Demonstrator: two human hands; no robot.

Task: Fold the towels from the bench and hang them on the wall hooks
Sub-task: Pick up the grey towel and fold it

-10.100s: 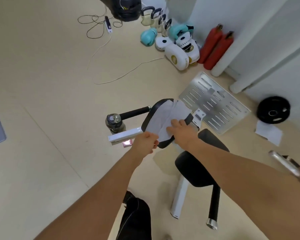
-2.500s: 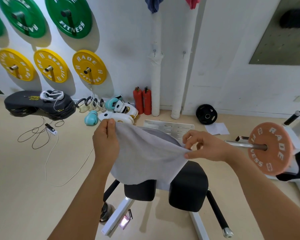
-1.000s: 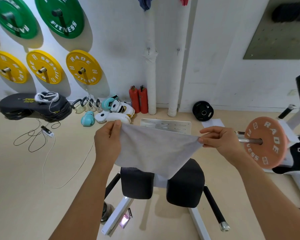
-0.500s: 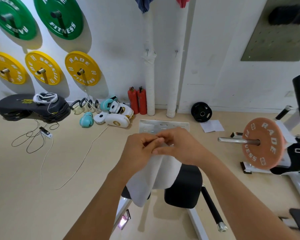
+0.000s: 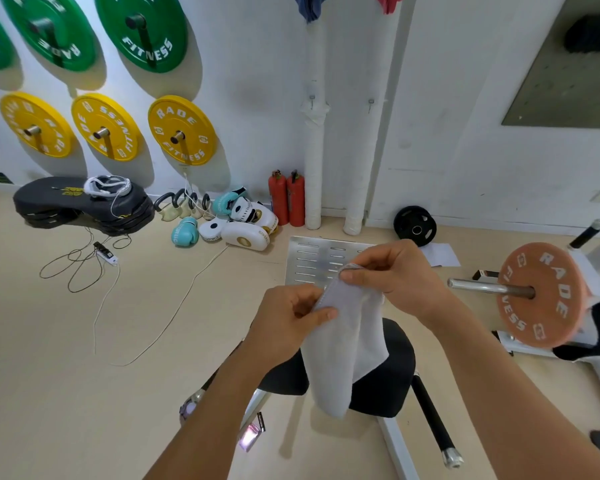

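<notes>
On the wall at left: three green plates [image 5: 141, 31] above three yellow plates [image 5: 182, 129]. Below, on the floor: two teal gloves [image 5: 185, 231], two red extinguishers [image 5: 287, 197]. At centre: left hand [image 5: 288, 320] pinching the edge of one grey towel [image 5: 343, 344] between thumb and curled fingers; right hand [image 5: 394, 271] pinching the top corner just beside it. Folded in half, hanging over the black bench [image 5: 388, 375]. Higher up: two bare hooks [image 5: 312, 98]; above them one blue cloth [image 5: 310, 6], one pink cloth [image 5: 388, 1]. At right: one orange plate [image 5: 541, 294] on a bar.

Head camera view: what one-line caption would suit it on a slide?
Both hands, left hand and right hand, pinch a folded white towel above the black bench.
</notes>
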